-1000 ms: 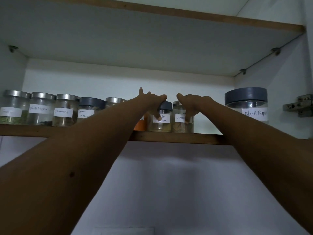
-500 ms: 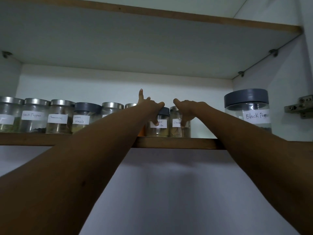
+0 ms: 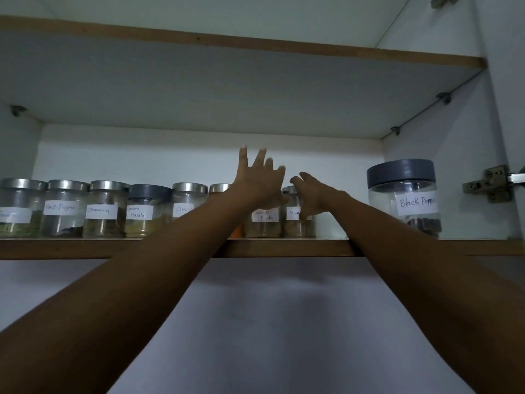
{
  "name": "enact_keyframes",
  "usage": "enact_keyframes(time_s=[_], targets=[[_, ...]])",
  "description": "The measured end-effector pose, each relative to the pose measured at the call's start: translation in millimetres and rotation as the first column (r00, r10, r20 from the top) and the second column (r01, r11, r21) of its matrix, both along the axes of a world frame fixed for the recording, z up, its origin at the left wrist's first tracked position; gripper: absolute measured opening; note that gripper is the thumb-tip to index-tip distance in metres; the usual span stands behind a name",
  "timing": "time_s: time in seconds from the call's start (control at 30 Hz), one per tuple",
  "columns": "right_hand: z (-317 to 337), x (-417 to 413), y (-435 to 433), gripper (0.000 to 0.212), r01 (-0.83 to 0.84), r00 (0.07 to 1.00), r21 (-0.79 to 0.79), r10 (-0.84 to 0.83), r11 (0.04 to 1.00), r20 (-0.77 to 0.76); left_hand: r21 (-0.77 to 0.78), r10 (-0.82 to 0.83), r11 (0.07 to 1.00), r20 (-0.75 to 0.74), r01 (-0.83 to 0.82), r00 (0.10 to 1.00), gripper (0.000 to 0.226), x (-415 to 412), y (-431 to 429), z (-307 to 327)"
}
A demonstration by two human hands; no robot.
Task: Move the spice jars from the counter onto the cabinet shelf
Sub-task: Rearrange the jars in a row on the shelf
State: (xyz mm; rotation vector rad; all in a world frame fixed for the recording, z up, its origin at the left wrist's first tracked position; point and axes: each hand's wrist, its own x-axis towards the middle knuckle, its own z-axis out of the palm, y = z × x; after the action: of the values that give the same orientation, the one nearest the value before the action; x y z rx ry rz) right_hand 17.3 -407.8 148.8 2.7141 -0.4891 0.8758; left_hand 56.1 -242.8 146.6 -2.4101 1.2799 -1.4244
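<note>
Several labelled glass spice jars stand in a row on the wooden cabinet shelf (image 3: 284,247). My left hand (image 3: 260,180) is lifted off the coriander powder jar (image 3: 262,221), fingers spread, holding nothing. My right hand (image 3: 314,196) hovers at the cinnamon jar (image 3: 294,223) beside it, fingers loosely curled and apart; its fingertips seem to touch the jar's front. A jar with orange contents (image 3: 220,189) is mostly hidden behind my left forearm. Further left stand the cloves jar (image 3: 187,203), garam masala jar (image 3: 143,214) and others.
A large grey-lidded Black Pepper jar (image 3: 404,194) stands at the shelf's right end. A door hinge (image 3: 490,182) sits on the right cabinet wall. An upper shelf (image 3: 255,49) hangs overhead. A gap lies between the cinnamon jar and the large jar.
Both hands have let go of the two middle jars. My left hand rose and spread its fingers; my right hand opened and drew back slightly. The view tilted upward.
</note>
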Motion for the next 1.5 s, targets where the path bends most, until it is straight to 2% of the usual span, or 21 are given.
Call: enact_keyframes(time_s=[0.1,0.17,0.23,0.3,0.37,0.43,0.5,0.57,0.67,0.83,0.93,1.0,1.1,1.17,1.23,1.4,1.5], targets=[[-0.4,-1.2,3.1,0.074,-0.021,0.995,-0.044,0.025,0.999,0.098,0.026,-0.177,0.983,-0.155,0.183,0.972,0.049,-35.4,12.1,-23.7],[-0.8,-2.3,6.5,0.063,-0.019,0.983,-0.078,0.033,0.997,0.179,0.067,-0.246,0.963,-0.158,0.259,0.956,0.043,-50.7,21.5,-49.7],[-1.6,-3.9,9.6,0.063,-0.008,0.980,-0.079,0.024,0.997,0.196,0.086,-0.320,0.940,-0.103,0.329,0.942,0.041,-55.1,29.9,-70.9],[-2.7,-6.2,11.7,0.061,-0.004,0.984,-0.059,0.014,0.998,0.175,0.020,-0.413,0.911,0.053,0.412,0.909,0.045,-54.5,34.4,-81.1],[-3.0,-9.2,16.4,0.055,-0.011,0.985,-0.048,0.019,0.999,0.171,0.022,-0.461,0.885,0.183,0.465,0.869,0.047,-56.0,36.4,-84.7],[-2.1,-11.5,22.9,0.042,-0.028,0.977,-0.060,0.040,0.998,0.208,0.052,-0.469,0.883,0.171,0.467,0.867,0.048,-57.0,36.8,-86.3],[-0.7,-15.3,30.2,0.027,-0.022,0.967,-0.074,0.040,0.997,0.252,0.046,-0.465,0.885,0.019,0.464,0.885,0.053,-56.5,37.3,-85.9],[-0.8,-21.5,36.3,0.024,0.017,0.960,-0.093,0.010,0.996,0.281,0.073,-0.430,0.899,-0.045,0.432,0.902,0.057,-54.7,35.7,-84.5],[-2.4,-35.4,47.2,0.022,0.031,0.949,-0.156,0.020,0.987,0.313,0.105,-0.395,0.912,-0.028,0.396,0.918,0.050,-52.8,34.2,-82.6],[-9.5,-71.2,66.9,0.022,-0.029,0.927,-0.305,0.140,0.952,0.347,0.060,-0.435,0.899,0.000,0.435,0.900,0.029,-52.6,33.9,-84.3],[-14.0,-102.1,70.2,0.022,0.023,0.916,-0.414,0.147,0.910,0.374,0.045,-0.433,0.900,-0.029,0.434,0.901,0.024,-53.5,34.2,-83.8],[-15.8,-124.7,68.4,0.023,0.079,0.888,-0.380,0.108,0.922,0.447,0.046,-0.424,0.903,-0.058,0.427,0.904,0.023,-54.8,34.9,-83.1],[-14.1,-157.8,60.7,0.032,0.190,0.845,-0.239,-0.034,0.952,0.534,0.037,-0.401,0.914,-0.090,0.405,0.912,0.025,-57.0,35.2,-82.7],[-10.7,-177.9,52.3,0.041,0.277,0.841,-0.163,-0.157,0.947,0.518,0.035,-0.390,0.918,-0.109,0.396,0.914,0.027,-58.6,35.5,-82.5],[-8.3,-194.0,44.6,0.044,0.309,0.867,-0.093,-0.240,0.947,0.436,0.037,-0.381,0.920,-0.135,0.389,0.915,0.028,-60.0,36.5,-82.5],[-7.3,-213.5,37.0,0.033,0.183,0.960,-0.004,-0.178,0.983,0.218,0.032,-0.383,0.920,-0.132,0.390,0.914,0.029,-63.3,38.7,-82.2],[1.6,-218.2,41.9,0.057,0.178,0.981,0.022,-0.179,0.984,0.072,0.032,-0.387,0.918,-0.134,0.394,0.912,0.028,-65.1,40.2,-82.4]])
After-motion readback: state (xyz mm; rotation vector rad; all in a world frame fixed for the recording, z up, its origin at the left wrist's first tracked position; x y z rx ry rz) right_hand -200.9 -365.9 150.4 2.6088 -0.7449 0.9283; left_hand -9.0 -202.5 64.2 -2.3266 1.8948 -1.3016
